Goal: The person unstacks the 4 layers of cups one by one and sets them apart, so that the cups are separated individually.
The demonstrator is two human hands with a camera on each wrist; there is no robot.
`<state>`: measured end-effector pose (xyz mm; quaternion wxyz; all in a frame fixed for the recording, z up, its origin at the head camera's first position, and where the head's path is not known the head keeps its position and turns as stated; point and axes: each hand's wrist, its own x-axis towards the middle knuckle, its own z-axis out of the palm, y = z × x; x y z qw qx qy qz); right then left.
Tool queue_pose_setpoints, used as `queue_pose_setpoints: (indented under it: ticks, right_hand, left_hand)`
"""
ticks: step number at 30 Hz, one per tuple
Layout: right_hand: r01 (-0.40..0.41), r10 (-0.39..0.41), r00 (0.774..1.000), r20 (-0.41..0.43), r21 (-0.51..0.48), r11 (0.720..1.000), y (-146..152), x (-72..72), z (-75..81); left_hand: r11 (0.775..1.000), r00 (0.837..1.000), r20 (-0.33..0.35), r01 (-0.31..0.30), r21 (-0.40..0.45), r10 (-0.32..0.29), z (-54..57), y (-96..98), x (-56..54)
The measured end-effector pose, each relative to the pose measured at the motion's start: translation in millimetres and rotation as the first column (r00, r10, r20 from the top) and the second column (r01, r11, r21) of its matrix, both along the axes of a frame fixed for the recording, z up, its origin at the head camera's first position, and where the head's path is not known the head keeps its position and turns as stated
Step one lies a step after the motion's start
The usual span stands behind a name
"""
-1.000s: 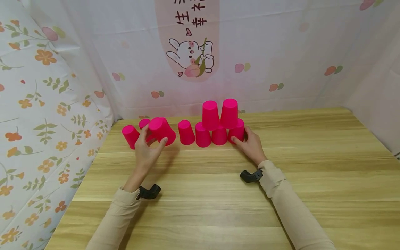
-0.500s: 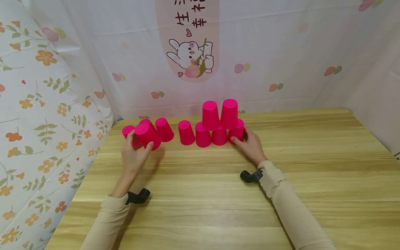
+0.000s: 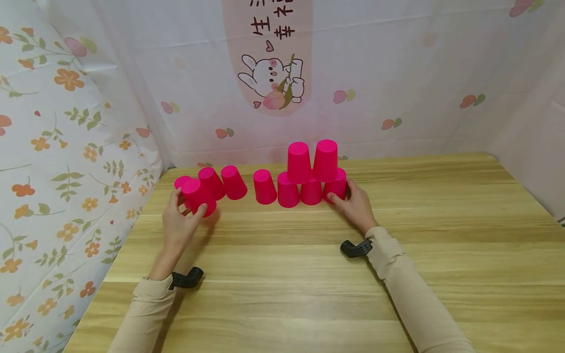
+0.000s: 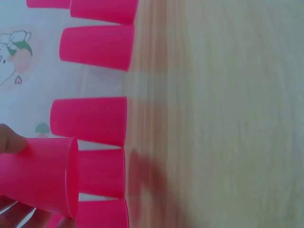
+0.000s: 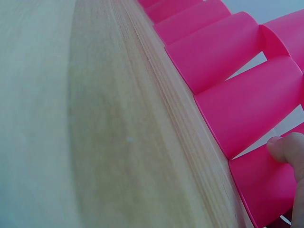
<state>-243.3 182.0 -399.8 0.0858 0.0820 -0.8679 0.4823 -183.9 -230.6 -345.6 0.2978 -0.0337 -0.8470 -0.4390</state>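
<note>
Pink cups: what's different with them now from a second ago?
The left hand has carried its cup further left, partly in front of the leftmost cup. The right hand still holds the bottom right cup of the tower; the other cups stayed put.

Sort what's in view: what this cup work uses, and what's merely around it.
In use:
Left hand, holding a pink cup
Right hand, gripping the end cup
Two upper cups
Remaining cups
Table

Around it:
Rabbit backdrop
Floral curtain
Black wrist devices
</note>
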Motion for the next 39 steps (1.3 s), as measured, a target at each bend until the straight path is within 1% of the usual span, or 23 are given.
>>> queue_pose_setpoints:
  ticks: [7, 11, 20, 25, 31, 39]
  right_hand:
    - [0.005, -0.005, 1.0, -0.001, -0.005, 1.0, -1.1, -0.6, -0.4]
    - [0.007, -0.008, 1.0, -0.008, -0.007, 1.0, -1.3, -0.9, 0.7]
    - [0.007, -0.007, 1.0, -0.004, -0.001, 1.0, -1.2, -0.9, 0.8]
    - [0.009, -0.009, 1.0, 0.002, -0.007, 1.0, -1.1, -0.7, 0.0]
    - [0.011, -0.011, 1.0, 0.004, -0.002, 1.0, -0.5, -0.5, -1.1]
    - [0.009, -0.009, 1.0, 0.01, -0.004, 1.0, 0.1, 0.2, -0.4]
  left_hand:
    - [0.998, 0.998, 0.041, -0.049, -0.035, 0.05, -2.1, -8.6, -0.2]
    - [0.996, 0.994, 0.079, -0.074, -0.045, 0.077, -2.6, -12.8, -0.1]
    - [0.991, 0.979, 0.156, -0.129, -0.022, 0.131, -6.9, -24.0, 1.6]
    - [0.989, 0.974, 0.171, -0.148, -0.013, 0.148, -8.1, -29.3, 3.9]
    - [0.986, 0.973, 0.162, -0.168, 0.003, 0.165, -8.7, -35.8, 4.6]
    - [0.978, 0.959, 0.19, -0.207, -0.036, 0.21, -8.4, -42.1, 5.5]
